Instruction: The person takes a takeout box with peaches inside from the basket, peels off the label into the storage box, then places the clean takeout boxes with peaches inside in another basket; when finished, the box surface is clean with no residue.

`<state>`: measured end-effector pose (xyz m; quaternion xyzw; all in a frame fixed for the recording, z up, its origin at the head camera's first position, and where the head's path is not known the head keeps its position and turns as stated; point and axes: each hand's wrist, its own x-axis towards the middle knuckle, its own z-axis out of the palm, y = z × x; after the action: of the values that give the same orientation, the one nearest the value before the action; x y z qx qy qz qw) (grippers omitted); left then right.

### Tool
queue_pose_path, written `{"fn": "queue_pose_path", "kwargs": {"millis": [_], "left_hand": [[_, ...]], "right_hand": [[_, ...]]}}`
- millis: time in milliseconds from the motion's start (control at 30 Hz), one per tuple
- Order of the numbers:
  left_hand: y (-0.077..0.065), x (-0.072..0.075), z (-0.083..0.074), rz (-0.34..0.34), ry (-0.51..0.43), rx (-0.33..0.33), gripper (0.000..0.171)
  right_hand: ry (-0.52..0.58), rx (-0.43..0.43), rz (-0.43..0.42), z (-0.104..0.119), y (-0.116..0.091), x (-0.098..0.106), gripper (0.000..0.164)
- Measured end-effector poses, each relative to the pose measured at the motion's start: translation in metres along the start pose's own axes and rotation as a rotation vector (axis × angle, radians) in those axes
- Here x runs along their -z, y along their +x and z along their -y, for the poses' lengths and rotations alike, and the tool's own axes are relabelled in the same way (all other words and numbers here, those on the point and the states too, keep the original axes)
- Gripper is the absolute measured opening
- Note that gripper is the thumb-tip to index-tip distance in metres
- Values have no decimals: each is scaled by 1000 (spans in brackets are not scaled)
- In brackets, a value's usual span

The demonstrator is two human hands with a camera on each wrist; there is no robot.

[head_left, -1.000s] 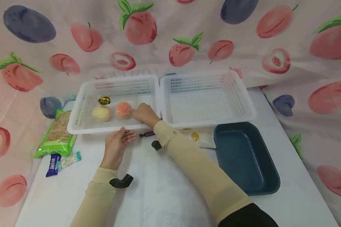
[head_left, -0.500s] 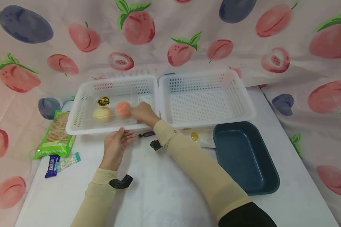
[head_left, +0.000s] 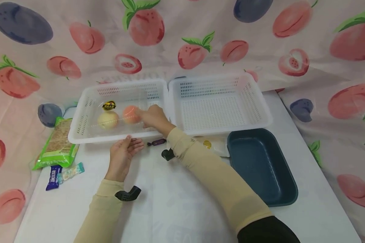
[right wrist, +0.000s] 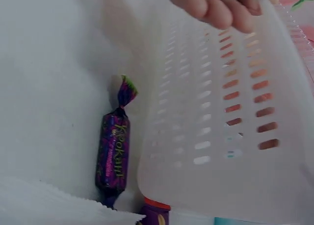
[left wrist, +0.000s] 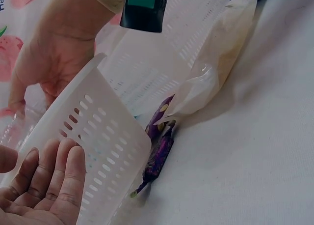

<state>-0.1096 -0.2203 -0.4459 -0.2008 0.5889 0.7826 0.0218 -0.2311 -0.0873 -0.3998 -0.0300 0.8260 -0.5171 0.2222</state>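
Observation:
A clear plastic fruit pack [head_left: 126, 98] with a black and yellow label lies in the left white basket [head_left: 88, 138]. Within it are a pale yellow round fruit [head_left: 108, 120] and an orange-pink round fruit [head_left: 130, 114]. My right hand [head_left: 153, 118] reaches into the basket from the right and grips the pack's right end beside the orange-pink fruit; its fingertips are partly hidden. My left hand [head_left: 121, 155] is palm up at the basket's front rim. In the left wrist view, the left hand's fingers [left wrist: 71, 176] lie loosely bent along the slotted outer wall.
A second white basket [head_left: 219, 130] adjoins on the right. A dark blue-green tray [head_left: 261, 168] stands before it, beside a whitish packet [head_left: 219, 146]. Purple-wrapped candy [head_left: 157, 142] lies by the left basket. At left are a green bag [head_left: 57, 141] and small wrapped bars [head_left: 53, 177].
My right hand has shifted slightly, its forefinger now reaching farther over the orange-pink fruit's edge. The left hand stays at the rim. The whole head view has drifted slightly left.

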Motion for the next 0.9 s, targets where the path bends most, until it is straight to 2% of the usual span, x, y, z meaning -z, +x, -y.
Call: {"fn": "queue_pose_path", "kwargs": {"millis": [200, 500, 633, 900], "left_hand": [[-1, -1, -1, 6, 3, -8, 34], [-1, -2, -1, 10, -17, -3, 28], [-2, -1, -1, 12, -7, 6, 29], [-4, 0, -2, -3, -10, 22, 27]], "right_hand": [[72, 50, -8, 8, -13, 15, 48], [62, 23, -8, 8, -29, 43, 60], [104, 24, -29, 5, -38, 54, 51], [226, 82, -75, -3, -58, 77, 41]]}}
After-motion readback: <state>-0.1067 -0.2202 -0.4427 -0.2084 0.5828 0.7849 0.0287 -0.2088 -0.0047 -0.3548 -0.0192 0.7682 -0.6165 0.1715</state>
